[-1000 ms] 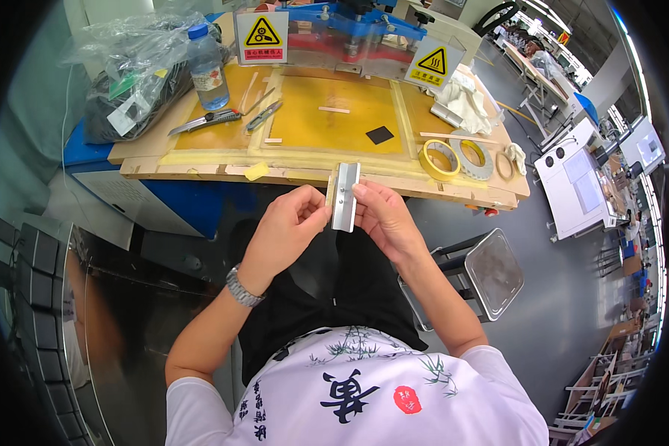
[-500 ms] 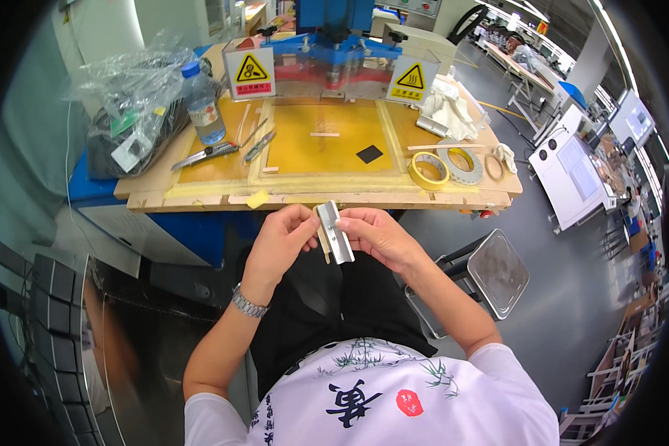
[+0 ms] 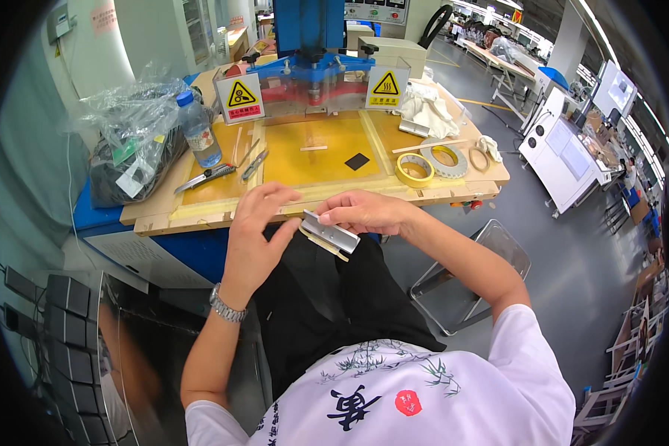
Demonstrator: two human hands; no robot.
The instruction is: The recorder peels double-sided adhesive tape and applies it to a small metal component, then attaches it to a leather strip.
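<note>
A short grey metal strip (image 3: 332, 233) with a pale yellow strip under it is held above my lap, tilted down to the right. My right hand (image 3: 368, 212) grips its right end from above. My left hand (image 3: 254, 234) has its fingers spread and its fingertips near the strip's left end; whether they touch is unclear. Just beyond the hands is the front edge of the wooden workbench (image 3: 201, 217), covered by a yellow mat (image 3: 321, 152).
On the bench lie a utility knife (image 3: 205, 178), a water bottle (image 3: 198, 132), a plastic bag of parts (image 3: 130, 145), tape rolls (image 3: 428, 165) and a small black square (image 3: 357, 160). A blue press machine (image 3: 309, 52) with yellow warning signs stands behind. A clear chair (image 3: 474, 271) sits at my right.
The strip went from upright to nearly flat and slanted. My left hand opened its fingers and shifted left off the strip; the view tilted up toward the bench.
</note>
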